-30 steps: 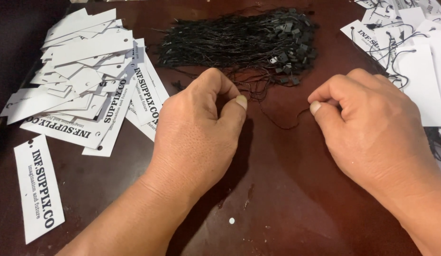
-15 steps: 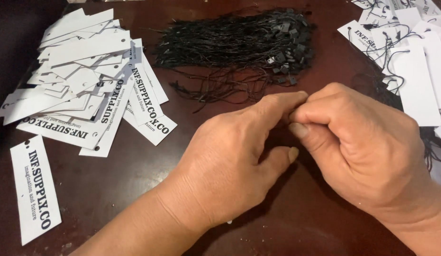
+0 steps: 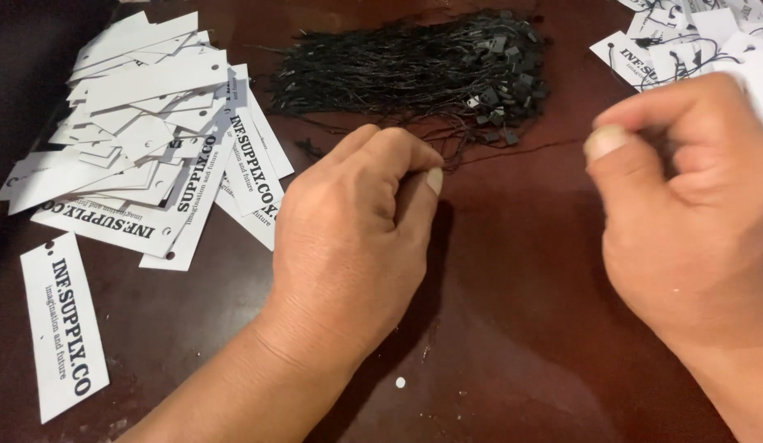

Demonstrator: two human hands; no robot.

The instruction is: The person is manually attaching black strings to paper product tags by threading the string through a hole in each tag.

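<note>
My left hand (image 3: 348, 238) rests on the dark wooden table (image 3: 512, 312), its fingers pinched on one end of a thin black string (image 3: 512, 150). The string runs taut to my right hand (image 3: 685, 213), whose thumb and fingers are pinched on its other end. Just beyond both hands lies a bundle of black strings with small plastic clasps (image 3: 422, 70). Where exactly the fingertips meet the string is hidden by the knuckles.
A heap of white paper tags with black print (image 3: 152, 156) lies at the left, and one single tag (image 3: 61, 324) sits near the front left edge. More white tags with strings attached (image 3: 685, 41) lie at the back right.
Both hands were together at the centre half a second ago. Now they have drawn apart, the right hand moving right, with the string stretched between them.
</note>
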